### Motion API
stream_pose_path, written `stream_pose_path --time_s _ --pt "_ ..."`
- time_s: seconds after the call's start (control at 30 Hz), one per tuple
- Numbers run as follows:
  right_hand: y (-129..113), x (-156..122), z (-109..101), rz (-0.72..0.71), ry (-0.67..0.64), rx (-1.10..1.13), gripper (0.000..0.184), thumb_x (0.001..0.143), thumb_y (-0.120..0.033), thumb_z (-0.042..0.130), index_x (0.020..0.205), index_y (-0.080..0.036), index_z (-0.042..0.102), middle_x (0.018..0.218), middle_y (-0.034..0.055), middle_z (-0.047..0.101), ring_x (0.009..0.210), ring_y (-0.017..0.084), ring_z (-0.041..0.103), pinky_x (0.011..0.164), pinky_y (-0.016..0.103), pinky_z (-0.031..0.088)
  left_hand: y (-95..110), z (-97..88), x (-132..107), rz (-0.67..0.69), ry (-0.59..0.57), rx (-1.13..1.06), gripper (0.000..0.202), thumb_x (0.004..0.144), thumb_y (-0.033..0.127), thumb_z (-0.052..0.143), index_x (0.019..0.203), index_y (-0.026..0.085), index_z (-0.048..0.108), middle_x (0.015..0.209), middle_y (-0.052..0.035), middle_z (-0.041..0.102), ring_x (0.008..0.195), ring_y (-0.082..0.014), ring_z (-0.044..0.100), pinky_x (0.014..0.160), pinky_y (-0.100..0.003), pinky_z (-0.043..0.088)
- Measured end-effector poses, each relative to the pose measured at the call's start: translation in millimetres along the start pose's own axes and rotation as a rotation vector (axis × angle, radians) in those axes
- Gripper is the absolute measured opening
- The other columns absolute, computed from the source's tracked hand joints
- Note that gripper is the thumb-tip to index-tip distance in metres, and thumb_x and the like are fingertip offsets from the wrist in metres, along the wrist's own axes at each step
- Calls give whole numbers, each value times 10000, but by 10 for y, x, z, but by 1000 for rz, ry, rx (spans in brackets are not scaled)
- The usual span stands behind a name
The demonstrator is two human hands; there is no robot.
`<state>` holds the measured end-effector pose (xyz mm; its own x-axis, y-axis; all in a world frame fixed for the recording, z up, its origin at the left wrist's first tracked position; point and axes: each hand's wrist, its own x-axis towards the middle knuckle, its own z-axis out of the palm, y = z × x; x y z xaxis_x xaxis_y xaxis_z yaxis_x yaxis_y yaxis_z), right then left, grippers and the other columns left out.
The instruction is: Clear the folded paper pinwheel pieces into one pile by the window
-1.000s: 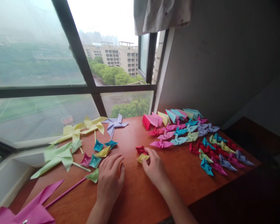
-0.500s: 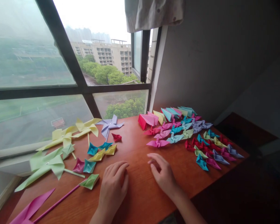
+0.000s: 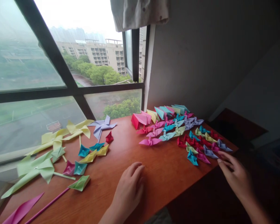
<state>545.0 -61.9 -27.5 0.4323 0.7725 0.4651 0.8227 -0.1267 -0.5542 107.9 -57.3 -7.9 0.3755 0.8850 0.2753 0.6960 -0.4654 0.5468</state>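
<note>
My left hand (image 3: 130,186) is over the wooden table (image 3: 158,174), loosely curved, with no object visible in it. My right hand (image 3: 235,174) is at the table's right edge, thumb and forefinger apart. Its fingertips are close to the pointed end of a purple paper boat (image 3: 210,151); whether they touch it I cannot tell. Around that boat stand a magenta boat (image 3: 203,158), a blue boat (image 3: 192,157) and another purple boat (image 3: 224,145), part of a tight cluster of folded boats.
Rows of paper cranes (image 3: 150,141) and folded paper planes (image 3: 142,119) stand by the wall. On the left lie a green pinwheel (image 3: 36,168), yellow and purple pinwheels, a magenta pinwheel (image 3: 23,210), a red boat (image 3: 109,137) and a green boat (image 3: 80,183). A window rises behind.
My right hand has moved from mid-table to the right, beside the boat cluster. My left hand has shifted somewhat right. The view has turned a little rightward.
</note>
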Motion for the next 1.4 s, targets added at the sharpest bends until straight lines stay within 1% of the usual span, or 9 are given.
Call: stream_pose_path --time_s 0.07,0.13,0.27,0.47,0.67,0.83,1.0,1.27,1.4 --pt "99 104 75 -38 -35 -18 474 834 -560 524 1170 -248 643 1291 99 623 1155 319 610 981 457 498 84 88 13 17 -19 -16 404 868 103 464 1247 210 553 1300 -127 589 1180 -261 578 1002 -433 514" --pt "142 205 171 -77 -44 -44 508 834 -575 509 1182 -227 636 1373 123 554 1285 347 502 1083 511 395 148 148 25 22 -34 -27 436 845 78 468 1251 211 550 1303 -123 586 1191 -263 563 1021 -441 499" --pt "80 300 412 -146 -72 -35 540 844 -574 498 1215 -199 614 1387 147 525 1307 342 473 1098 510 375 199 173 38 4 -35 -35 490 811 55 475 1266 224 541 1325 -109 568 1217 -268 536 1050 -458 472" --pt "-121 183 694 -182 -96 -17 563 852 -593 478 1217 -183 605 1332 159 557 1276 343 491 1086 516 387 188 135 41 -23 -7 -55 474 799 45 475 1232 223 555 1296 -102 583 1193 -254 546 1036 -449 482" --pt "-160 213 725 -179 -84 -37 528 852 -566 484 1208 -198 617 1410 153 493 1309 348 461 1085 520 386 198 135 45 -10 -2 -53 466 799 52 473 1222 225 566 1283 -110 590 1177 -268 555 1019 -468 487" --pt "-84 364 709 -166 -119 -53 557 849 -563 481 1233 -178 603 1366 163 533 1288 339 485 1077 511 397 206 144 51 -2 -5 -16 476 795 56 493 1235 221 564 1300 -100 584 1185 -268 545 1024 -457 483" --pt "-79 433 734 -196 -196 -16 504 859 -523 496 1211 -185 618 1305 147 589 1241 310 533 1063 486 422 213 150 63 13 -11 -1 472 818 64 476 1250 234 558 1301 -105 582 1179 -279 547 1012 -481 481" --pt "-341 269 838 -216 -234 15 491 869 -507 491 1179 -160 646 1299 160 600 1224 325 540 1045 503 432 208 159 46 4 -15 29 494 804 64 488 1266 226 553 1323 -100 572 1204 -280 531 1029 -469 467" --pt "-489 174 852 -201 -236 46 470 872 -499 497 1158 -158 649 1263 154 617 1199 314 556 1031 488 446 256 226 56 -5 -13 36 487 810 115 529 1286 213 553 1343 -122 558 1222 -306 518 1035 -511 449"
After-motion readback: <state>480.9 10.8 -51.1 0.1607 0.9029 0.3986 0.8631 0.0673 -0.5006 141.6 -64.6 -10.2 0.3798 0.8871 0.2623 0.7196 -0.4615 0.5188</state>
